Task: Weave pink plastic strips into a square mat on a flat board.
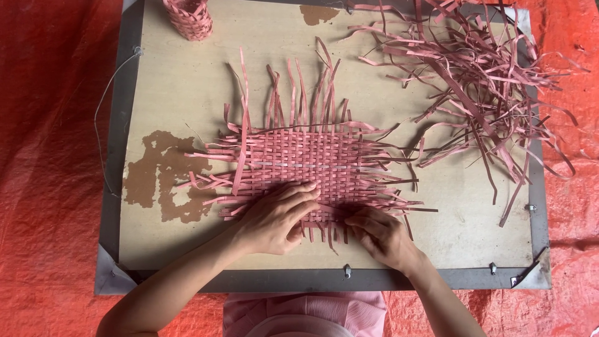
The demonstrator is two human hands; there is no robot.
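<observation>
A flat woven mat of pink strips [306, 159] lies in the middle of a wooden board [187, 93], with loose strip ends sticking out on all sides. My left hand [274, 218] lies flat on the mat's near edge, fingers spread and pressing the weave. My right hand [377, 234] sits at the near right edge, its fingers pinched on a pink strip end there.
A heap of loose pink strips [474, 75] covers the board's far right. A small woven pink cup [189, 19] stands at the far left. The board has a grey metal frame [115, 187] and rests on an orange-red tarp [50, 156].
</observation>
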